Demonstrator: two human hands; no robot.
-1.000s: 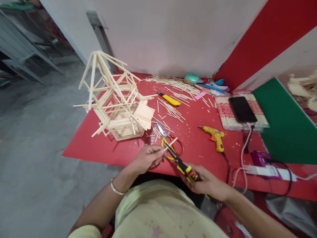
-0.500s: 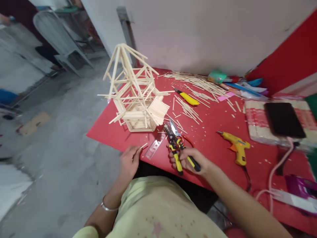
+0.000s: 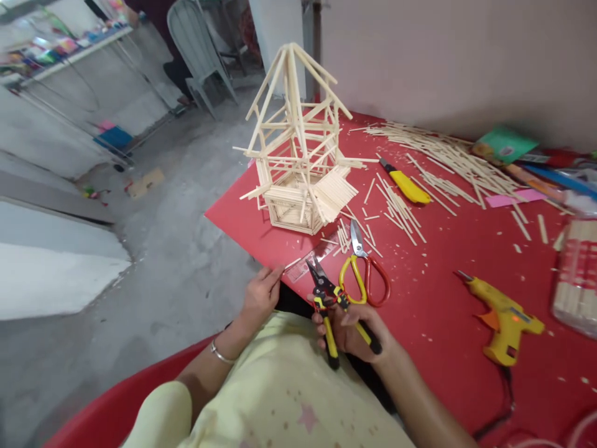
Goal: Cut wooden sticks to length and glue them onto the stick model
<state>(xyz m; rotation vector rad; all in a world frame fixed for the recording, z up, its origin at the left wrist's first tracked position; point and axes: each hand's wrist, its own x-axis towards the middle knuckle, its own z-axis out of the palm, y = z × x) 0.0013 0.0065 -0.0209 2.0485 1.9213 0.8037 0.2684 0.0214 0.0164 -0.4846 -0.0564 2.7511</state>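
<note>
My left hand (image 3: 262, 291) is closed in a pinch at the table's front edge, with a short wooden stick (image 3: 293, 264) poking out between thumb and fingers. My right hand (image 3: 355, 330) grips yellow-and-black pliers (image 3: 326, 292) by both handles; their dark jaws are parted and point away from me, close to the stick's end. Just beyond the jaws lies a clear ruler (image 3: 303, 269). Scissors (image 3: 358, 264) with one yellow and one red handle rest beside the pliers. A house-like frame (image 3: 298, 149) of glued wooden sticks stands behind my hands.
On the red table (image 3: 420, 298) lie a yellow utility knife (image 3: 408, 185), a glue gun (image 3: 504, 317), several loose sticks (image 3: 438, 155) and a green packet (image 3: 506, 144). Wrapped sticks (image 3: 578, 274) sit at the right. A grey chair (image 3: 198, 46) and a person's dark clothing appear far left.
My view has shifted, so the table things sit differently in it. The pliers have come away from the scissors, nearer to me and to the stick in my left hand.
</note>
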